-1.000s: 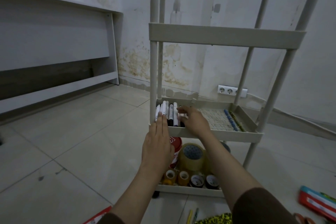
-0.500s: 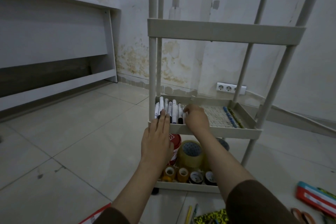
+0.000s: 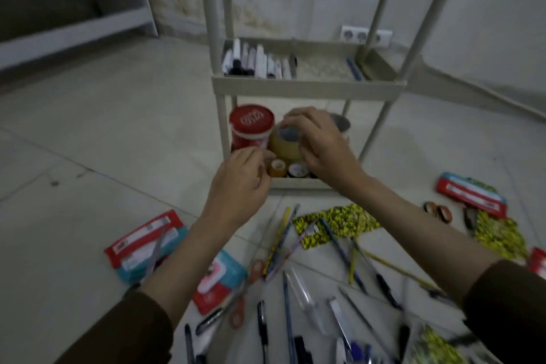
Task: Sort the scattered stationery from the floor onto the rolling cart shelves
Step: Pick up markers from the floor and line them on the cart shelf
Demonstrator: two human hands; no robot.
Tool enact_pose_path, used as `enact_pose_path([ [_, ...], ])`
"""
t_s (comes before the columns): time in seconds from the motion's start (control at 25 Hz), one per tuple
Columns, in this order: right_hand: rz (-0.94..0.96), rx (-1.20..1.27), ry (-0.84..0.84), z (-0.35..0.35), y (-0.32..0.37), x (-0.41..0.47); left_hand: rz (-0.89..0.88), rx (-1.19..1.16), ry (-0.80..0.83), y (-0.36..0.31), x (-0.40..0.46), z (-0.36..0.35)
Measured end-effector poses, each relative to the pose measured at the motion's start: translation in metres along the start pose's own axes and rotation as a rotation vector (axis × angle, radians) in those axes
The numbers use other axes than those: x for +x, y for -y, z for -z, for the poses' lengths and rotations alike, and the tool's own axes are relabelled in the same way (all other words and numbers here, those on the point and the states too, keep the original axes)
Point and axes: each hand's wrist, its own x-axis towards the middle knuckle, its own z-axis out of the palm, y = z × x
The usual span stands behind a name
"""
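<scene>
Going left to right on the cart's bottom shelf (image 3: 298, 185), low and near the middle of the view: the red-lidded tub (image 3: 251, 127) is parked at the left end, and the left hand (image 3: 239, 186) is curled in just in front of it. Its fingertips seem to be pinching at something small by the small tape rolls (image 3: 288, 170), but blur hides what, so a grip can't be confirmed. Next over, the big clear tape roll (image 3: 285, 146) is wrapped by the right hand (image 3: 320, 146), fingers bent over its top and far side. Tape like that is judged light, stiff and a bit slick on the face, so it's best taken across the outer rim. Loads of pens (image 3: 288, 298) are left scattered on the near floor (image 3: 88, 142); those would be light and rolly, best picked mid-barrel.
</scene>
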Motion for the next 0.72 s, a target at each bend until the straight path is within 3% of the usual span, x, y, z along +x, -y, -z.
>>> enact_pose_path([
  [0.24, -0.144, 0.131, 0.679, 0.011, -0.002, -0.116, 0.138, -0.048, 0.334, -0.015, -0.067, -0.047],
  [0.36, -0.175, 0.178, 0.927, 0.012, 0.001, -0.158, 0.226, 0.028, 0.457, -0.007, -0.094, -0.054],
  [0.56, -0.204, 0.375, 1.084, -0.010, 0.022, -0.189, 0.341, 0.148, 0.571, 0.003, -0.143, -0.046],
  [0.72, -0.120, 0.438, 1.191, -0.037, 0.054, -0.203, 0.441, 0.228, 0.556, 0.003, -0.181, -0.033],
])
